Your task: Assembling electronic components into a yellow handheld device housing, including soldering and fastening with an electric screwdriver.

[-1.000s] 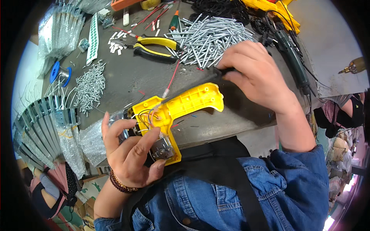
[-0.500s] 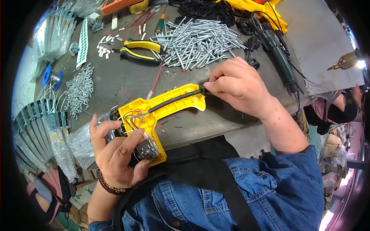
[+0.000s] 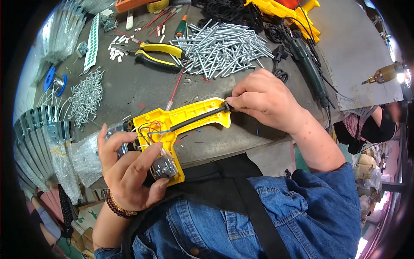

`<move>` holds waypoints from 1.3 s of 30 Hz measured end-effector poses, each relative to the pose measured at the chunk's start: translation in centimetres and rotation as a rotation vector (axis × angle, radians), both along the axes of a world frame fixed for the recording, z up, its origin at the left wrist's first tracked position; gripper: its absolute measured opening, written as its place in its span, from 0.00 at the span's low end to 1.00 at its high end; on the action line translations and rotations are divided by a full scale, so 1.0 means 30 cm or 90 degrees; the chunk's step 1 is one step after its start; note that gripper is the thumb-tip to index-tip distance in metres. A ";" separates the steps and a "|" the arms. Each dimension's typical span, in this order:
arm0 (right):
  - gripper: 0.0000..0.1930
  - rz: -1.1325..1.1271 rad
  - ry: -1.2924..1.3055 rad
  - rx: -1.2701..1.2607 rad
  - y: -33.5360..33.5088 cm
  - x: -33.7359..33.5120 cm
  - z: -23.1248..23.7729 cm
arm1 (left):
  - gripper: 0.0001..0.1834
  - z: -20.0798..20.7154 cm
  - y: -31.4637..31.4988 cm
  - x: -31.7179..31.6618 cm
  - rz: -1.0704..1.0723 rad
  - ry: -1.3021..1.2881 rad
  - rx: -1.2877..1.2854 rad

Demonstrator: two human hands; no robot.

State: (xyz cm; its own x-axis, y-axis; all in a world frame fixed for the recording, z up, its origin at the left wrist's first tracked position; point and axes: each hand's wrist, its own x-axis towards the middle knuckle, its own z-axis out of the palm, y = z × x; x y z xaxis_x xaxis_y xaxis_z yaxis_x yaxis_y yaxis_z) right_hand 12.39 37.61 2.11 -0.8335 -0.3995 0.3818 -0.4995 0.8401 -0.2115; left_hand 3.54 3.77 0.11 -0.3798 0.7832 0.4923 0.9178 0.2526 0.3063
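Note:
A yellow plastic tool housing half [image 3: 179, 115] lies with its ribbed inside up, its handle pointing right. My left hand [image 3: 131, 166] grips its wide left end, with fingers curled over the edge beside a metal part [image 3: 164, 168] and thin coloured wires [image 3: 152, 129]. A black power cord [image 3: 196, 119] runs along the handle's inside. At the handle's end sits a black cord sleeve [image 3: 225, 107]. My right hand [image 3: 267, 98] pinches the cord just past that sleeve; its fingertips partly hide what they hold.
Beyond the housing lie yellow-handled pliers [image 3: 157, 56], a heap of long screws [image 3: 228, 49] and a pile of short screws [image 3: 86, 97]. A dark green electric screwdriver [image 3: 308, 71] rests at right. A solder spool [image 3: 54, 82] stands at left, near bubble-wrapped parts [image 3: 88, 157].
The black sleeve now shows more fully at the handle's end, and the cord lies slightly lower there. My right hand has shifted slightly; my left hand keeps its grip.

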 end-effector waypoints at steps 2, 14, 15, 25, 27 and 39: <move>0.09 -0.019 -0.027 0.062 -0.015 -0.004 0.040 | 0.26 0.003 0.001 0.001 0.001 0.016 -0.023; 0.09 0.078 -0.022 -0.211 -0.362 -0.130 -0.052 | 0.26 -0.014 0.003 -0.006 -0.012 0.015 -0.025; 0.08 0.081 -0.025 -0.219 -0.359 -0.138 -0.056 | 0.27 -0.011 0.004 -0.006 -0.011 0.025 -0.031; 0.05 -0.015 -0.034 -0.104 -0.393 -0.164 -0.064 | 0.33 -0.072 -0.049 -0.042 -0.026 0.085 -0.058; 0.05 -0.010 -0.027 -0.117 -0.393 -0.166 -0.062 | 0.32 -0.063 -0.057 -0.028 -0.017 0.086 -0.065; 0.06 0.046 0.086 -0.093 -0.407 -0.138 -0.070 | 0.31 0.016 -0.034 -0.007 0.016 0.043 -0.146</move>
State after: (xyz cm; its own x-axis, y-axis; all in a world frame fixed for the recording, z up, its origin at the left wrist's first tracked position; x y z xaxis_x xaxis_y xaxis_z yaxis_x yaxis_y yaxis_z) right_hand 8.26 25.38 -0.01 -0.7420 -0.3883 0.5465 -0.5893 0.7664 -0.2557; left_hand 3.34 2.74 0.57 -0.3727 0.8685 0.3267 0.9269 0.3313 0.1767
